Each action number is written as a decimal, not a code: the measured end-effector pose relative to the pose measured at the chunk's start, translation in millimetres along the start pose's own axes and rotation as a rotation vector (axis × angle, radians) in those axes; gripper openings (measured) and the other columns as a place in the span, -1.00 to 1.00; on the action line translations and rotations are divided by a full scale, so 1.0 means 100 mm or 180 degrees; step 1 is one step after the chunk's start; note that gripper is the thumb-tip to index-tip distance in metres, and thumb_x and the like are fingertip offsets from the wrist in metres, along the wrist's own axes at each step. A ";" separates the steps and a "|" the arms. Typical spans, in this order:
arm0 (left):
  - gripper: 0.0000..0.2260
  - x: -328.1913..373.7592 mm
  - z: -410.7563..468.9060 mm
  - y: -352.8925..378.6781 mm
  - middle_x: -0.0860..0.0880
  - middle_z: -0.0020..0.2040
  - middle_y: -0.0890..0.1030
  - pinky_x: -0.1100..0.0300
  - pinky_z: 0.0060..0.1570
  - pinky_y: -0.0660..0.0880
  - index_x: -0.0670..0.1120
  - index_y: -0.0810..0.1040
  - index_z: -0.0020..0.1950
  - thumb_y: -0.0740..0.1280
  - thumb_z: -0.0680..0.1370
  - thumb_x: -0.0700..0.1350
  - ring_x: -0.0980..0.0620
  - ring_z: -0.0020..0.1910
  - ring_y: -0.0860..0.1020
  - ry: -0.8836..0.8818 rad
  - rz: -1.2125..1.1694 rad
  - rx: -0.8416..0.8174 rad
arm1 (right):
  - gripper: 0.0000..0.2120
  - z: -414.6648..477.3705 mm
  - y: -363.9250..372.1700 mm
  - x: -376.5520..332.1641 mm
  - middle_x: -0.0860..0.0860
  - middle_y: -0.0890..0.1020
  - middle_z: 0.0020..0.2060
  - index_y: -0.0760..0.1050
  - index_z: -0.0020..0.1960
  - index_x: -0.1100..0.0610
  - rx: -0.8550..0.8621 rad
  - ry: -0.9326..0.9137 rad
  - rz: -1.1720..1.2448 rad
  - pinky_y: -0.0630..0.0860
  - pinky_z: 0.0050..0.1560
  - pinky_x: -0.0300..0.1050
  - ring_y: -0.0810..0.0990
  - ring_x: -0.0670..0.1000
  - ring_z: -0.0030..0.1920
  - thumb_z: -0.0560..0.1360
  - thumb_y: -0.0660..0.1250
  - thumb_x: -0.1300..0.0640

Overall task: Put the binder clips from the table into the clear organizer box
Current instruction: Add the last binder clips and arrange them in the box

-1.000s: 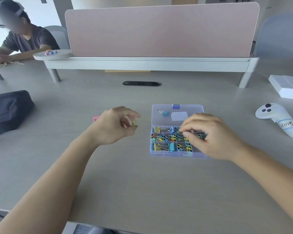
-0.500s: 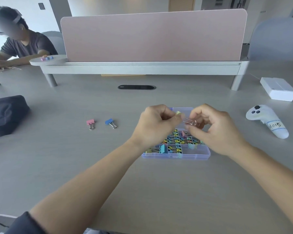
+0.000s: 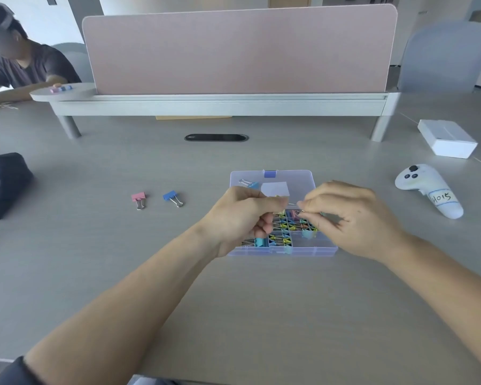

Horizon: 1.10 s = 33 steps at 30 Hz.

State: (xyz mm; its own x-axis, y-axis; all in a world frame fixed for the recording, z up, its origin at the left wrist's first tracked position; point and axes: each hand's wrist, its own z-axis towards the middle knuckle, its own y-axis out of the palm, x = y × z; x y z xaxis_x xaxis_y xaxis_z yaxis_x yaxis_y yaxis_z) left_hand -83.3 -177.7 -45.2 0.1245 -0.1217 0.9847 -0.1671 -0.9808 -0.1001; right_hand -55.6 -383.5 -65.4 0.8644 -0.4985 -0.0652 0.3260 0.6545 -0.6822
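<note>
Over organizer box point(image 3: 306, 251): left hand point(image 3: 245, 218) grips binder clip point(image 3: 294, 204), right hand point(image 3: 353, 220) pinches its wire handle, presumably folding it flat to fit.

You have two loose binder clips left of centre: one pink binder clip point(image 3: 138, 197), one blue binder clip point(image 3: 170, 195). One clear plastic organizer box point(image 3: 311, 251) sits mid-frame.

Grey table point(image 3: 233, 315) bears organizer box point(image 3: 325, 250), pink clip point(image 3: 138, 198), blue clip point(image 3: 171, 196), controller point(image 3: 428, 187), white box point(image 3: 446, 138).
</note>
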 end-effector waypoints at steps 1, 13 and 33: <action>-0.74 0.00 0.00 0.00 -0.05 -0.41 0.45 0.24 -0.43 0.38 -0.17 0.49 -0.30 0.41 0.51 -0.07 0.01 -0.44 0.43 0.0053 0.0154 0.0017 | -0.91 0.00 -0.01 0.00 0.00 0.65 -0.22 0.66 -0.16 0.18 -0.0014 -0.0039 -0.0031 0.51 -0.18 -0.14 0.58 0.01 -0.23 0.48 0.40 0.19; -0.75 -0.24 0.05 -0.12 0.07 -0.03 0.64 0.37 0.04 0.40 -0.09 0.67 0.06 0.44 0.46 0.01 0.22 -0.05 0.52 0.2733 0.2819 -0.0359 | -0.82 -0.16 -0.15 0.16 -0.06 0.62 -0.37 0.59 -0.30 -0.06 -0.1469 0.1420 0.0948 0.50 -0.30 0.00 0.51 0.01 -0.38 0.41 0.48 0.17; -0.79 -0.38 0.04 0.09 0.08 -0.15 0.60 0.03 0.01 0.45 0.03 0.60 0.05 0.33 0.46 0.06 0.01 -0.03 0.48 0.2677 0.3653 -0.0599 | -0.78 -0.05 -0.24 -0.04 -0.31 0.58 -0.15 0.62 0.00 -0.18 -0.2346 0.1012 -0.0178 0.49 -0.10 -0.16 0.52 -0.21 -0.12 0.55 0.26 0.09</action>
State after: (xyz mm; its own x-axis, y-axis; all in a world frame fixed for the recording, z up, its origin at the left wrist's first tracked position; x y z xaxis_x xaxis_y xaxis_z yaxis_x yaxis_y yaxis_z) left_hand -85.2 -182.4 -83.7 -0.7592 -0.6282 0.1706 0.0903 -0.3611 -0.9281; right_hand -68.7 -399.7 -52.0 0.6678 -0.7301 -0.1452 -0.0669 0.1354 -0.9885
